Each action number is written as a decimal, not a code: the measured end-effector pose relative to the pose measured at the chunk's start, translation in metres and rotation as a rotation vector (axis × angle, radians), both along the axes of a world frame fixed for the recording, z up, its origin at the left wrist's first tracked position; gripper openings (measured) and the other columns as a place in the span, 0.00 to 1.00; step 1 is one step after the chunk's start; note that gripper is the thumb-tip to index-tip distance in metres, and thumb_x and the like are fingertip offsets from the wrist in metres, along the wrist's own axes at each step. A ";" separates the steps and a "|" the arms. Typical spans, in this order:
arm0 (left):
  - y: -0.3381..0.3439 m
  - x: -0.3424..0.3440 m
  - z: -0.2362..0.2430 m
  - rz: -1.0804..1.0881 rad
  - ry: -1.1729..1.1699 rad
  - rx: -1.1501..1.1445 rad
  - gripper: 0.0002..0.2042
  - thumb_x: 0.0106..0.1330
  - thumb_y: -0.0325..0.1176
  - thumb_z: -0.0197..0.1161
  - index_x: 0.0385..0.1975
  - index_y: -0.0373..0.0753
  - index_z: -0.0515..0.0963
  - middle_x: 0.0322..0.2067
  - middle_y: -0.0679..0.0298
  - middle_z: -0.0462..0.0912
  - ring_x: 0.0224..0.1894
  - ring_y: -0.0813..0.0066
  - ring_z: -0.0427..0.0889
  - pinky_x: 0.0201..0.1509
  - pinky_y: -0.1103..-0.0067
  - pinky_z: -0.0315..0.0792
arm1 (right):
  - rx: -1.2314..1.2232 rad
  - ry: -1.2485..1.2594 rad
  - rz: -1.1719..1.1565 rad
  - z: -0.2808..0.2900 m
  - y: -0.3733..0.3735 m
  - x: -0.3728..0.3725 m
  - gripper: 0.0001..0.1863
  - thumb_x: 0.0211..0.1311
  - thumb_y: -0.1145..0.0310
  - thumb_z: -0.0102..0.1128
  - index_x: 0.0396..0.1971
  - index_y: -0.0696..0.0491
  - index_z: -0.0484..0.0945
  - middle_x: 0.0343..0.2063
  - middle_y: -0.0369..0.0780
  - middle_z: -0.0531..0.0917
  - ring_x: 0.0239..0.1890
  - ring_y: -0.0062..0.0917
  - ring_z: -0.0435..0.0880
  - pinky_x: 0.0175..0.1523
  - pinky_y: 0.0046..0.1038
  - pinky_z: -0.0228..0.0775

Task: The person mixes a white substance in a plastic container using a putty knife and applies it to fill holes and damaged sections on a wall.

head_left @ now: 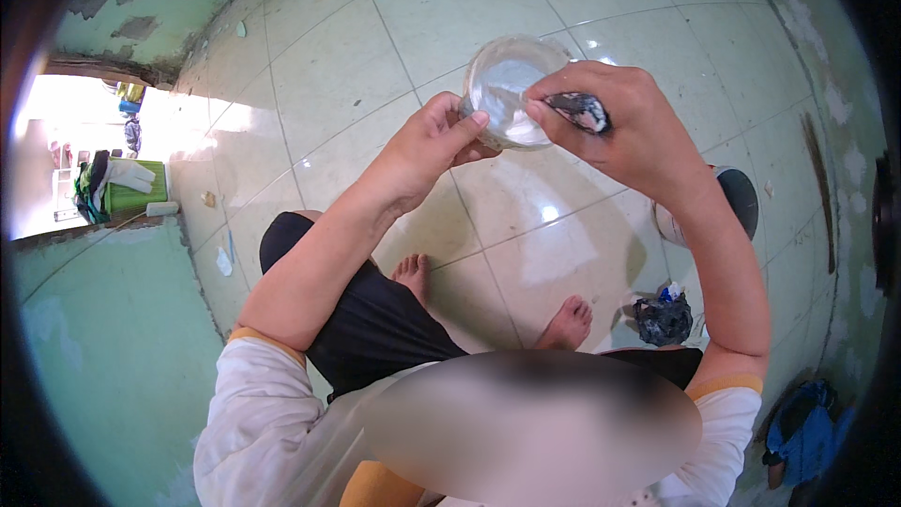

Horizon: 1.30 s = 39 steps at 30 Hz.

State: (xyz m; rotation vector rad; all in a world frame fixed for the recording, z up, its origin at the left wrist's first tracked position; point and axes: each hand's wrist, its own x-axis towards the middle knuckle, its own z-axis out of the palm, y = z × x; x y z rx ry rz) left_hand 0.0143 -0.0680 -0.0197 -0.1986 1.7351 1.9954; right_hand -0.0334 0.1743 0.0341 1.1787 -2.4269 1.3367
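My left hand (434, 139) grips the near left side of a clear plastic tub (481, 66), thumb over its rim. A pale, whitish coating shows inside the tub, which is tilted so its mouth faces me. In my right hand (631, 122) is a tool with a dark, white-smeared handle (584, 111), its fingers pinched round it. The tool's working end points into the tub; its shape is hard to make out there, so I cannot tell its kind. Both hands are held up in front of me, above the tiled floor.
A round white container with a dark top (737, 202) stands beyond my right forearm. Closer lies a black plastic bag (663, 316). Blue cloth (805, 434) lies at the lower right. Patchy green walls (113, 319) border the tiles, with a bright doorway (56, 131) at the left.
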 end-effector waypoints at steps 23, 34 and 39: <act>-0.007 0.004 0.000 -0.011 -0.019 0.009 0.14 0.76 0.41 0.58 0.50 0.38 0.71 0.47 0.62 0.78 0.51 0.72 0.80 0.62 0.71 0.74 | 0.060 -0.219 -0.168 0.020 -0.003 0.002 0.13 0.61 0.63 0.66 0.32 0.59 0.83 0.25 0.50 0.83 0.26 0.43 0.82 0.35 0.35 0.74; -0.010 -0.003 -0.007 0.018 -0.016 -0.043 0.19 0.75 0.43 0.59 0.52 0.34 0.69 0.47 0.57 0.79 0.47 0.72 0.81 0.56 0.74 0.76 | 0.150 -0.268 -0.128 0.024 0.003 -0.009 0.12 0.62 0.64 0.67 0.34 0.59 0.83 0.28 0.49 0.84 0.29 0.40 0.84 0.38 0.33 0.75; -0.008 0.000 -0.014 0.082 0.108 0.005 0.21 0.74 0.43 0.60 0.53 0.30 0.70 0.45 0.56 0.80 0.46 0.72 0.82 0.50 0.75 0.80 | 0.068 -0.062 -0.124 0.013 -0.029 0.002 0.09 0.63 0.69 0.67 0.36 0.59 0.83 0.28 0.44 0.85 0.28 0.28 0.83 0.38 0.27 0.75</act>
